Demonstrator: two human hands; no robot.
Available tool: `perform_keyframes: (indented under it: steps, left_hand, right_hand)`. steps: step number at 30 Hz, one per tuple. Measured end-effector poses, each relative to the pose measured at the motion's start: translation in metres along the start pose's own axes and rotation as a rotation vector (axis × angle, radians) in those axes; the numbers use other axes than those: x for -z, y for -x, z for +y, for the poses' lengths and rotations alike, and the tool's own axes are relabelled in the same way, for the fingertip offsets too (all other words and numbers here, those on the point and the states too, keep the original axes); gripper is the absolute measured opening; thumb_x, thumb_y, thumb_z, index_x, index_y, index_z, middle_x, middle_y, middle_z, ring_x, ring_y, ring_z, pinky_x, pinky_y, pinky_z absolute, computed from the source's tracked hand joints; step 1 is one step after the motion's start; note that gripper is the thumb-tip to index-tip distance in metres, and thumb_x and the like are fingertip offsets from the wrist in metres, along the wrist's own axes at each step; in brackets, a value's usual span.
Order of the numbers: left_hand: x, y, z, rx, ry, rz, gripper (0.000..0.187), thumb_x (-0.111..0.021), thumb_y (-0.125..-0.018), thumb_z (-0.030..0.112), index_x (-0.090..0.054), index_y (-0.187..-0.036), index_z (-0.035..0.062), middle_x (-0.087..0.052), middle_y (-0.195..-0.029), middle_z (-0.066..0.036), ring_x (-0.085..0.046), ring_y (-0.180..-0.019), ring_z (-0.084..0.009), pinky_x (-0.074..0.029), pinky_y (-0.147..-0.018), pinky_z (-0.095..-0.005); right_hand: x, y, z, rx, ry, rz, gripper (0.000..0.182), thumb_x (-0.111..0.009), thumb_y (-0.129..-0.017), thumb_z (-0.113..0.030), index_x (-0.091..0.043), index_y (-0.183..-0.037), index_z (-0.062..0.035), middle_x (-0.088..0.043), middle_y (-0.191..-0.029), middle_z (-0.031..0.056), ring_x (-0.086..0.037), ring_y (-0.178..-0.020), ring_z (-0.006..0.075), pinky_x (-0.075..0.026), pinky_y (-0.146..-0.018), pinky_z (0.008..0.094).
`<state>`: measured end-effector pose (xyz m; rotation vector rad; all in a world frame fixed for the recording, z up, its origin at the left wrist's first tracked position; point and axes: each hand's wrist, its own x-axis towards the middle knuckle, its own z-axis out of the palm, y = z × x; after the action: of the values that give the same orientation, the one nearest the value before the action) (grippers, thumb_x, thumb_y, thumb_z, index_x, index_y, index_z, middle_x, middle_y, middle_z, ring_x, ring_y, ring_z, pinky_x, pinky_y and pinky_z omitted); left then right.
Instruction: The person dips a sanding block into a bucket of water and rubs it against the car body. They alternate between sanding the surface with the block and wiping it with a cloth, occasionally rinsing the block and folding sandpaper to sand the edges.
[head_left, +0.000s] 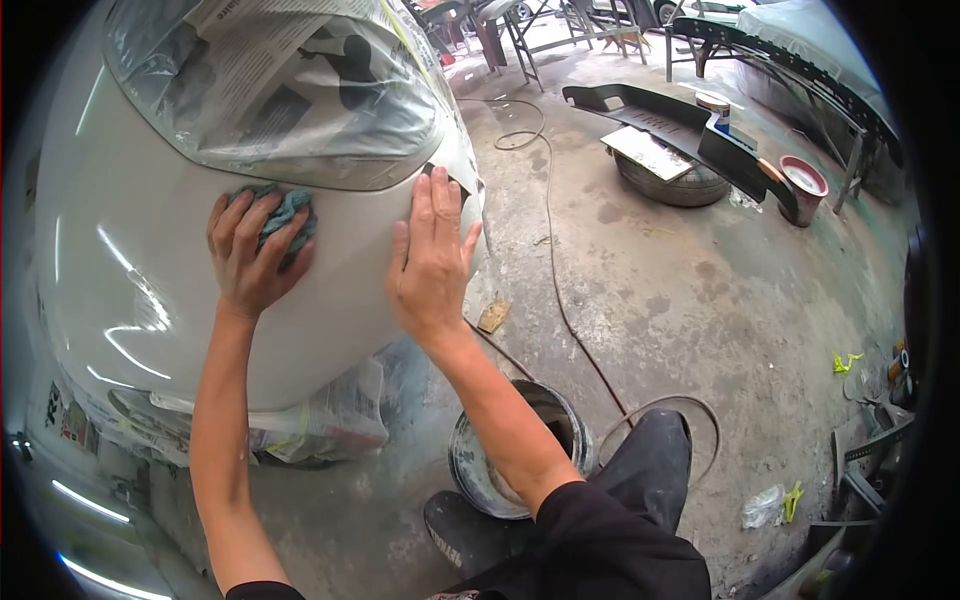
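Observation:
Both hands are on the white car body panel (330,300), below a headlight area masked with newspaper and clear plastic (290,90). My left hand (255,255) is closed around a crumpled blue-green cloth (288,215) and presses it to the panel. Further right, my right hand (432,265) lies with its fingers stretched out flat near the panel's corner. Dark sandpaper (458,197) shows at the edges of those fingers, held against the surface; most of it is hidden under the hand.
A bucket (462,465) stands on the floor between my legs. A hose (552,260) runs along the concrete. To the right, a black bumper part (660,125) rests above a tyre (670,185), beside a red-rimmed bucket (803,178). Metal stands (520,45) are behind.

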<state>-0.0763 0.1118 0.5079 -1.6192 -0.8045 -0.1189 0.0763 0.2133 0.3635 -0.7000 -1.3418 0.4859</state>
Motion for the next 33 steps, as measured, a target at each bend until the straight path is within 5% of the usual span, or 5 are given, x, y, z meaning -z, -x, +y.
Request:
perform_keyframes:
  steps: [5, 9, 13, 28, 33]
  left_hand:
    - [0.0, -0.001, 0.002, -0.003, -0.002, -0.006, 0.036, -0.078, -0.079, 0.026, -0.072, -0.113, 0.0194, -0.058, -0.133, -0.006, -0.048, -0.13, -0.0326, -0.039, -0.113, -0.0559]
    - [-0.001, 0.0, 0.001, -0.003, -0.013, 0.009, 0.036, -0.079, -0.079, 0.028, -0.072, -0.114, 0.0212, -0.058, -0.133, -0.005, -0.048, -0.129, -0.0319, -0.04, -0.113, -0.0557]
    - [0.0, 0.002, 0.003, 0.015, -0.005, -0.021, 0.036, -0.08, -0.078, 0.03, -0.072, -0.113, 0.025, -0.059, -0.132, -0.002, -0.049, -0.129, -0.03, -0.04, -0.112, -0.0543]
    - [-0.002, 0.002, 0.002, -0.018, -0.085, -0.01, 0.036, -0.075, -0.083, 0.033, -0.07, -0.117, 0.0227, -0.06, -0.133, -0.005, -0.049, -0.131, -0.0314, -0.027, -0.118, -0.055]
    - [0.001, 0.003, 0.002, -0.004, -0.077, -0.033, 0.036, -0.077, -0.082, 0.034, -0.07, -0.116, 0.0244, -0.06, -0.132, -0.003, -0.05, -0.13, -0.0302, -0.027, -0.119, -0.0545]
  right_hand:
    - [0.015, -0.074, 0.037, -0.254, -0.365, -0.239, 0.055, -0.043, -0.108, -0.028, -0.039, -0.155, -0.0007, -0.033, -0.164, 0.0198, -0.031, -0.151, 0.0402, -0.021, -0.116, 0.0717]
    - [0.022, -0.024, 0.021, 0.043, -0.109, -0.075, 0.05, -0.041, -0.109, -0.028, -0.046, -0.147, 0.002, -0.047, -0.153, 0.0233, -0.042, -0.144, 0.0401, -0.023, -0.117, 0.0689]
    - [-0.001, -0.098, 0.073, -0.182, -0.497, -0.2, 0.049, -0.042, -0.108, -0.028, -0.048, -0.146, 0.0026, -0.048, -0.152, 0.0232, -0.044, -0.143, 0.0391, -0.024, -0.117, 0.0676]
    - [0.023, -0.06, 0.073, 0.173, -0.357, -0.06, 0.043, -0.041, -0.108, -0.026, -0.057, -0.134, 0.0046, -0.059, -0.138, 0.0249, -0.056, -0.127, 0.0416, -0.034, -0.112, 0.0555]
    - [0.013, -0.098, 0.083, -0.055, -0.564, -0.228, 0.044, -0.04, -0.109, -0.029, -0.057, -0.136, 0.0009, -0.056, -0.143, 0.0217, -0.05, -0.137, 0.0385, -0.029, -0.115, 0.0627]
